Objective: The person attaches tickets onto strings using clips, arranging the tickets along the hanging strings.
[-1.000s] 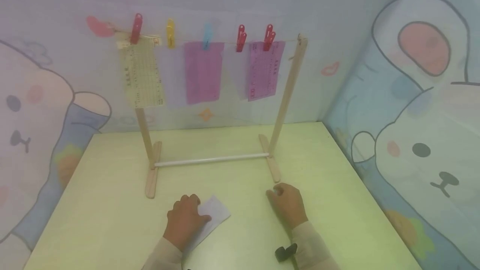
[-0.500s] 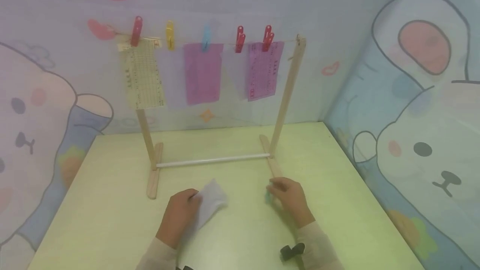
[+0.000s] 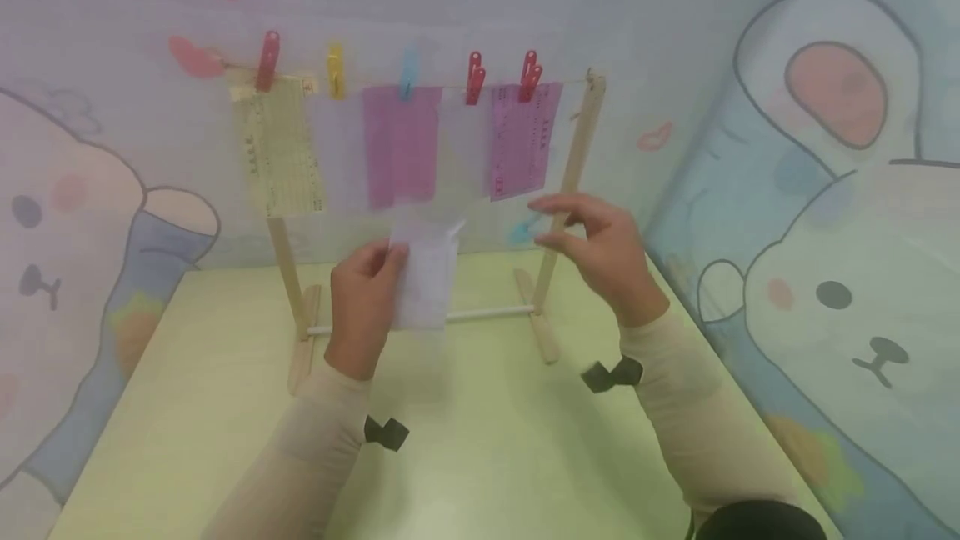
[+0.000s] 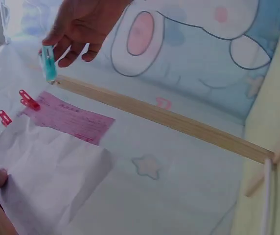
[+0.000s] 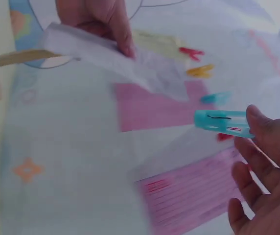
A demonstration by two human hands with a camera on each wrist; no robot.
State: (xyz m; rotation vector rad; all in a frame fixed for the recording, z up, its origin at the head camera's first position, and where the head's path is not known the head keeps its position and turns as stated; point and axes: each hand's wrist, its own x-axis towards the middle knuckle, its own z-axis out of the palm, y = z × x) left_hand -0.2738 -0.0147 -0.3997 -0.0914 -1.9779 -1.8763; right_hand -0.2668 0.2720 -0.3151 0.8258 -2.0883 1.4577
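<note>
My left hand (image 3: 363, 302) is raised in front of the rack and pinches a white sheet of paper (image 3: 423, 277) by its left side. The same paper (image 4: 57, 171) fills the lower left of the left wrist view. To the right, my right hand (image 3: 603, 252) holds a light-blue clothespin (image 5: 223, 122) between thumb and fingertips, near the right post. Behind both hands, a cord (image 3: 450, 88) carries a yellow printed slip (image 3: 279, 148) and two pink slips, one plain (image 3: 401, 148) and one printed (image 3: 522, 144). Red (image 3: 268, 61) and blue (image 3: 408, 73) clothespins grip these slips.
A yellow clothespin (image 3: 336, 72) and a red clothespin (image 3: 476, 77) sit on the cord without paper. The rack's wooden posts (image 3: 576, 157) stand on flat wooden feet (image 3: 536, 319), joined low down by a white rod (image 3: 491, 312). Beneath is a pale yellow table (image 3: 480, 457); printed cloth walls surround it.
Both hands have risen from the table toward the cord. The left has lifted the white paper off the tabletop, and the right has brought up the light-blue clothespin.
</note>
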